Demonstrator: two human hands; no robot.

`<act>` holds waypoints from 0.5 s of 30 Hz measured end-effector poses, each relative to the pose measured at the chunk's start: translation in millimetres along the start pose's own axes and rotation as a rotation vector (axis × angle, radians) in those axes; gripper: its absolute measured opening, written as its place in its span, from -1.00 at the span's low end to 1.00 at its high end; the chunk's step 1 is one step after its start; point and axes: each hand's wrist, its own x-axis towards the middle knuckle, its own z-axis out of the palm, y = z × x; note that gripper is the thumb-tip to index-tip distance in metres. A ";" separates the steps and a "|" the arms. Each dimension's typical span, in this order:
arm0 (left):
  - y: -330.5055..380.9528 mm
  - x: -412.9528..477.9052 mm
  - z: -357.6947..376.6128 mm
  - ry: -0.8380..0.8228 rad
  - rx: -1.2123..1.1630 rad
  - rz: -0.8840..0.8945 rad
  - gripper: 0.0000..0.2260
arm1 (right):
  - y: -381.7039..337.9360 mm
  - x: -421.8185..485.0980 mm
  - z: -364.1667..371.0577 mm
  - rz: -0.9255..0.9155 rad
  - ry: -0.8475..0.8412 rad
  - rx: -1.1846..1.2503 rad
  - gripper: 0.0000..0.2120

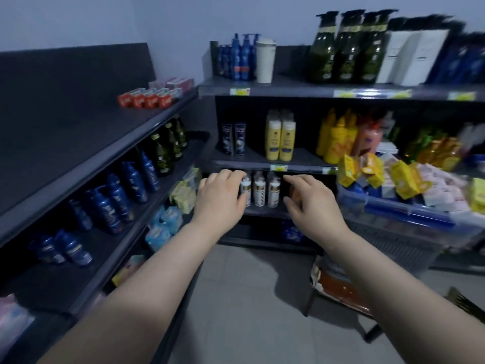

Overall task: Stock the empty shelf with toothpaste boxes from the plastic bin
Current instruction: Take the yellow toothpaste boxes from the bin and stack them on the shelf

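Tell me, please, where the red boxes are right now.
In the head view, the red boxes sit at upper left, on the far end of the left top shelf near the corner, with pink boxes just behind them.

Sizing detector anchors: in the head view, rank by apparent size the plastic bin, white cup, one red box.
1. plastic bin, partly cut off at the right edge.
2. white cup.
3. red box.
The bin is nearer the camera, so its lead may be overstated.
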 end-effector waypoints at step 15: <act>94.4 164.8 128.4 -0.136 -0.205 0.414 -0.63 | 142.0 36.7 -11.7 0.407 0.168 -0.160 -0.57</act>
